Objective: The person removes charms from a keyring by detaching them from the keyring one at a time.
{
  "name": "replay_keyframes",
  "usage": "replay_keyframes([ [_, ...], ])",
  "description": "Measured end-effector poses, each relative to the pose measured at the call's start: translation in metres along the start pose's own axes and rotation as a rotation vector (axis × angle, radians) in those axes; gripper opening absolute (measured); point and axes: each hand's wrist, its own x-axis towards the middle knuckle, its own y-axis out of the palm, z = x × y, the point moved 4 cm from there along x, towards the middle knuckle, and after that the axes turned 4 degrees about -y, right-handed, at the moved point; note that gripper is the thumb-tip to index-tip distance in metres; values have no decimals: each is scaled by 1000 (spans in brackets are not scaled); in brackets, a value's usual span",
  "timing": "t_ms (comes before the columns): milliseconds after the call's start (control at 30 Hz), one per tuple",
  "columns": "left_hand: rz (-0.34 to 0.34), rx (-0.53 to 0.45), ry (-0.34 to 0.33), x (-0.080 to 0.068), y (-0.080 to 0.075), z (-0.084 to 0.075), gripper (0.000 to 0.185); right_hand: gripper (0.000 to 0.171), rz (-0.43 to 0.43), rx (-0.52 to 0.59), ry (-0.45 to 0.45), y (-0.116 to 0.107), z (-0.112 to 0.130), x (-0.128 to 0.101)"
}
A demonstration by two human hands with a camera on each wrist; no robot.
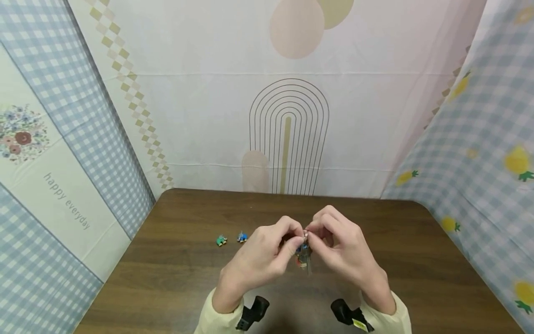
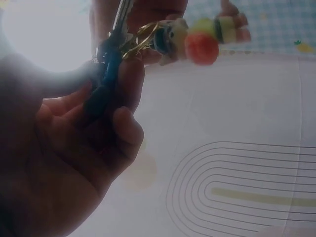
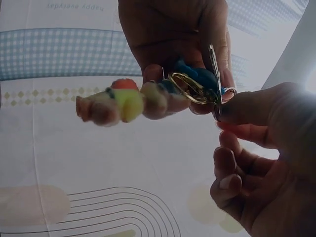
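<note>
Head view shows both hands raised a little above the brown wooden table [image 1: 175, 278], meeting in the middle. Between them is a small bunch: a gold metal key ring [image 3: 190, 89], a key with a blue plastic cover [image 2: 106, 74] and a soft toy figure charm with a red cap and pale green body [image 3: 116, 101]. The left hand [image 1: 267, 255] has its fingers curled around the blue key, and the ring sits just above its fingertips in the left wrist view. The right hand [image 1: 340, 246] pinches the ring from the other side with thumb and index finger; its other fingers [image 3: 229, 170] are loosely bent and hold nothing. The toy charm hangs from the ring, out to the side of the fingers and not touching them. To the left of the left hand, well apart from it, two tiny objects lie on the table: a small green one [image 1: 221, 240] and a small blue one [image 1: 242, 237]; their exact shape is too small to tell.
</note>
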Motion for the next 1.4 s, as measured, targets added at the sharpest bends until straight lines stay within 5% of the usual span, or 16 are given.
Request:
replay_keyframes([
  [233, 35, -33, -48, 1, 0, 1, 4, 17, -22, -3, -61, -1, 1, 1],
  [633, 6, 166, 66, 2, 1, -1, 2, 22, 20, -22, -17, 0, 1, 1],
  [1033, -12, 167, 57, 2, 1, 0, 3, 24, 143, -17, 179, 1, -5, -1],
  [1400, -9, 140, 32, 1, 1, 2, 6, 28, 81, 13, 80, 1, -2, 0],
])
